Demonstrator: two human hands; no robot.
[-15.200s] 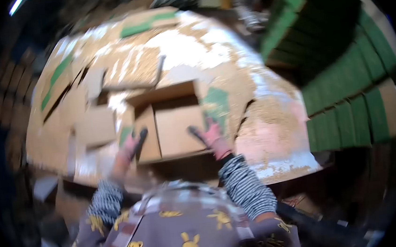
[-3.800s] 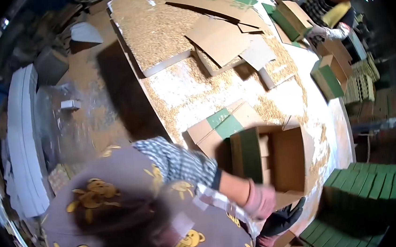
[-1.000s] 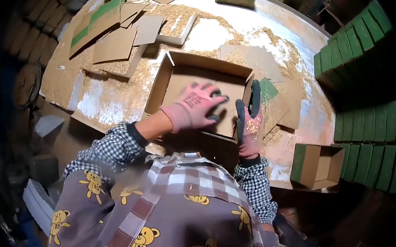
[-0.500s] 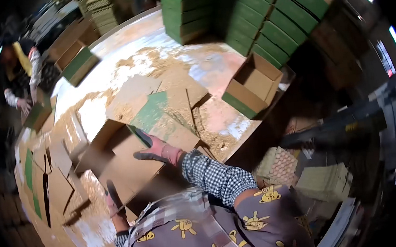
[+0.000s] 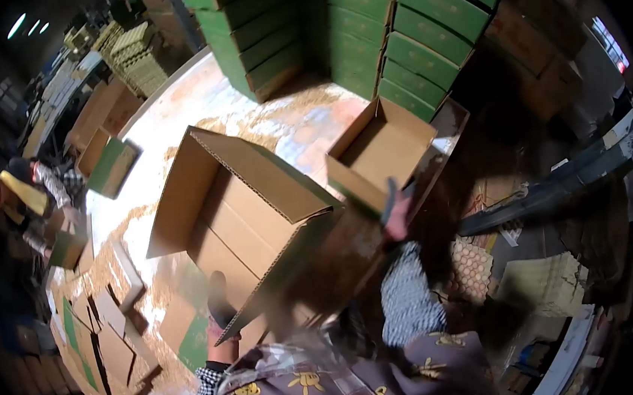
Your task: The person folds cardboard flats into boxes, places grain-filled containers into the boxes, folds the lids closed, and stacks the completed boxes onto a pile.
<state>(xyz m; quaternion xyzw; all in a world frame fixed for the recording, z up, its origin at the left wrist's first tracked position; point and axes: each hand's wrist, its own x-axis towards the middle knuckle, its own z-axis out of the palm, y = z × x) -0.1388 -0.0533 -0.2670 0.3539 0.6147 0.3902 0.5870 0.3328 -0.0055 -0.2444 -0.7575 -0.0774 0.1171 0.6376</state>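
A large open cardboard box (image 5: 236, 227) stands tilted in front of me, its opening facing me and its brown inside showing. My left hand (image 5: 221, 307), in a pink and dark glove, grips the near edge of this box, with dark fingertips inside the wall. To the right, my right hand (image 5: 398, 214) is apart from the large box, its fingers stretched upward and somewhat blurred. It is at the near corner of a smaller open box (image 5: 384, 150); whether it touches that box I cannot tell.
Green boxes (image 5: 355, 36) are stacked at the back of the table (image 5: 162, 109). Flat cardboard pieces (image 5: 115, 350) and shavings lie at the left. A co-worker (image 5: 37, 192) handles a small box (image 5: 67, 249) at the far left. Egg trays (image 5: 538, 283) stand at the right.
The cardboard that was flatter under my hands now stands as an open box, raised and farther right. My right hand has moved off it to the right. The view has shifted.
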